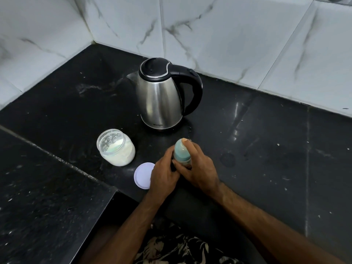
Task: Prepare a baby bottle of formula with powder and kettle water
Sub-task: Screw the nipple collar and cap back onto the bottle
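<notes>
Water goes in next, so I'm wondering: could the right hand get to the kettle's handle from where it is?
Probably yes. The kettle handle faces right with bare countertop between it and the right hand; but that hand grips the baby bottle and must let go first.

both hands close together, left hand (165,171) fingers curled, right hand (198,166) gripping, forefinger stretched forward
</notes>
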`<action>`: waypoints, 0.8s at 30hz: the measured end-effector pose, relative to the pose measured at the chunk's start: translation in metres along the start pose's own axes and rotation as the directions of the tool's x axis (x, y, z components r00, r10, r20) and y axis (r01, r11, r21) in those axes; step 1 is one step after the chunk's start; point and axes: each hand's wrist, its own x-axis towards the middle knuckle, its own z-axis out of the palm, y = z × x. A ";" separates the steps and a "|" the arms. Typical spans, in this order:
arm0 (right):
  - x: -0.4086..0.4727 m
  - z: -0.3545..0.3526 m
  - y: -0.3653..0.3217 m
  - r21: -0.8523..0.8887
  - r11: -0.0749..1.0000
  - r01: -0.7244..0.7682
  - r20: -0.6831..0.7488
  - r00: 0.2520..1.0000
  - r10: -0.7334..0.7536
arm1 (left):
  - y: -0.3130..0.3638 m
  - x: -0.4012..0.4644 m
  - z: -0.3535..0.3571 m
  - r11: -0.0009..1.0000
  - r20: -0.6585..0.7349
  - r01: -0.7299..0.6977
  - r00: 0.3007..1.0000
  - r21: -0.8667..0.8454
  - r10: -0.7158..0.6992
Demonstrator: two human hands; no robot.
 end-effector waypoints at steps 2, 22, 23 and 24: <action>-0.001 0.001 0.001 0.001 1.000 -0.003 0.000 1.000 0.003 | 0.000 0.000 0.000 1.000 0.001 0.001 1.000 0.004 -0.001; -0.008 -0.001 -0.009 0.040 0.992 -0.117 -0.029 0.993 0.118 | -0.004 0.003 -0.007 0.990 0.056 0.007 0.998 0.143 -0.016; -0.009 -0.001 -0.010 0.041 0.991 -0.124 -0.021 0.992 0.125 | -0.004 0.004 -0.009 0.987 0.076 0.001 0.997 0.163 -0.013; -0.009 -0.002 -0.010 0.042 0.991 -0.129 -0.012 0.991 0.130 | -0.005 0.004 -0.011 0.983 0.095 -0.015 0.995 0.182 -0.002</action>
